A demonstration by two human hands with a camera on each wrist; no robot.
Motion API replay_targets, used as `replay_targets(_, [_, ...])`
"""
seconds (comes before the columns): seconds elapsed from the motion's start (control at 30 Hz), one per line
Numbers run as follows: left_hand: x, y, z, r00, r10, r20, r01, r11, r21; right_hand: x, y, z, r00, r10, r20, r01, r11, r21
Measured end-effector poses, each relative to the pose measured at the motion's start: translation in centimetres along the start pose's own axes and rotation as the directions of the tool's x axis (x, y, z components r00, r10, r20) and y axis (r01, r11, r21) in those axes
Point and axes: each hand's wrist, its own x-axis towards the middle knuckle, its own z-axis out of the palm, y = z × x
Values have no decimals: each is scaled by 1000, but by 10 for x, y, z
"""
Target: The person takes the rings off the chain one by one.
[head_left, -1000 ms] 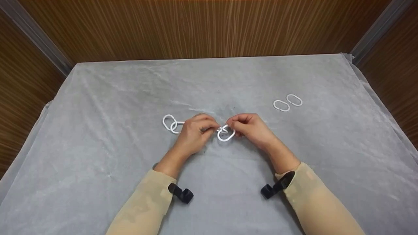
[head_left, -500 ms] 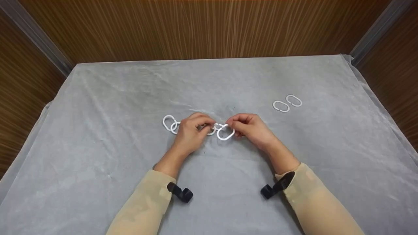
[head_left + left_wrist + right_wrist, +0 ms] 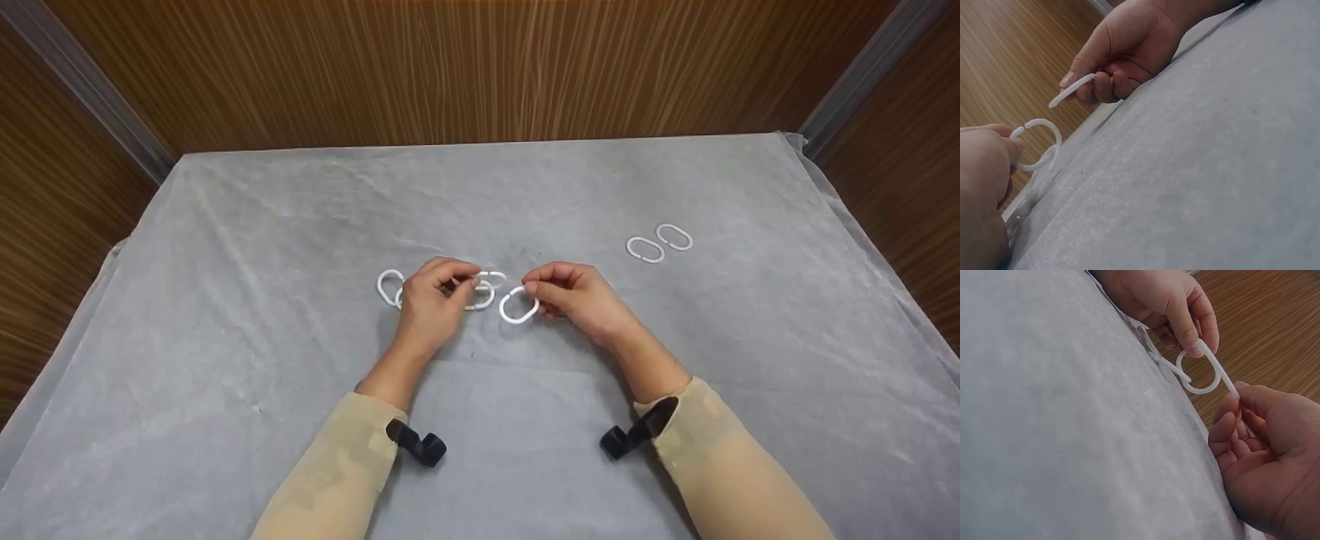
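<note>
Pinched between the thumb and fingers of my left hand is a white oval link with a small gap in its side. Other white links hang from it, and the chain's far end lies on the cloth left of the hand, which hides its middle. My right hand pinches a separate white link by its upper right edge. This link also has a gap, near its top. In the head view and left wrist view the two held links stand apart.
Two loose white links, a nearer one and a farther one, lie side by side at the right. Grey cloth covers the table. Wood-grain panels rise behind and at both sides.
My left hand has shifted left with the chain. Its end link, which overlapped the link in my right hand, is now apart from it. The right hand has barely moved.
</note>
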Motion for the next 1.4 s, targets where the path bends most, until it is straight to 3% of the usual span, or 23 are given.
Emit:
replay_targets(0.3, [1, -2, 3, 999, -7, -40, 6, 1000, -16, 0, -7, -8, 1000, -6, -28, 6, 1000, 7])
replay_targets(0.57, [2, -3, 2, 999, -12, -30, 12, 1000, 5, 8, -23, -35, 996, -42, -80, 34, 993, -110])
replay_targets(0.73, [2, -5, 2, 999, -27, -23, 27, 1000, 0, 14, -33, -61, 988, -83, -133, 49, 969, -244])
replay_targets(0.97, [1, -4, -2, 999, -42, -22, 42, 999, 11, 25, -38, -88, 978, -76, -193, 5, 938, -346])
replay_targets(1.23, [2, -3, -1, 998, -53, -19, 54, 998, 19, 39, -41, -104, 968, -67, -240, -48, 894, -444])
replay_targets(1.4, [3, -3, 0, 999, -42, -23, 43, 999, 26, 47, -39, -109, 970, -78, -230, -37, 887, -460])
